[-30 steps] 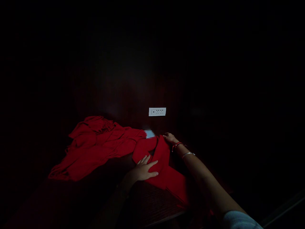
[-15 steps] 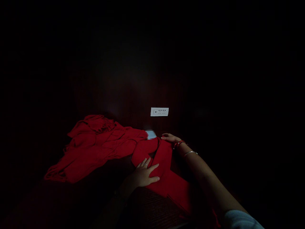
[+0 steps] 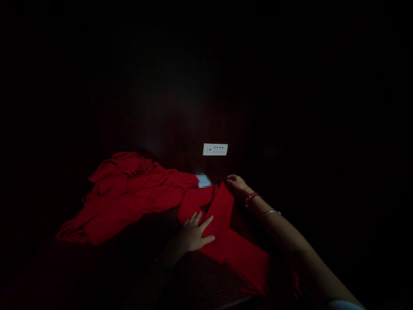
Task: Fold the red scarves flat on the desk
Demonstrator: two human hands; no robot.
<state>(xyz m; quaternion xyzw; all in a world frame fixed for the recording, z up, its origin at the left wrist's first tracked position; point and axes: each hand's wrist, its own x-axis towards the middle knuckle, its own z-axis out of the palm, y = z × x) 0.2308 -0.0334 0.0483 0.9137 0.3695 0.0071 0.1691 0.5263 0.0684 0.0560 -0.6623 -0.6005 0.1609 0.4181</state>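
Note:
A red fringed scarf (image 3: pixel 129 206) stretches over the dark wooden surface, bunched loosely on the left and folded into crossing bands on the right. My left hand (image 3: pixel 195 234) lies on the folded bands (image 3: pixel 221 219), palm down, fingers spread. At the far end of the upright band, the fingers of my right hand (image 3: pixel 238 185) are bent and closed on the scarf's far right corner; their tips are partly hidden. Another length of the scarf (image 3: pixel 247 254) runs toward the lower right and ends in a fringe beneath my right forearm.
A white wall socket plate (image 3: pixel 215 149) is set in the dark panel behind the scarf. Between them is a small pale blurred patch (image 3: pixel 204 181). Bare wood grain (image 3: pixel 209 275) shows at the front; the surroundings are very dark.
My right hand has moved a little right and away from me, its fingers now more bent at the scarf's corner. The upright band's top is pulled slightly. My left hand stays in place.

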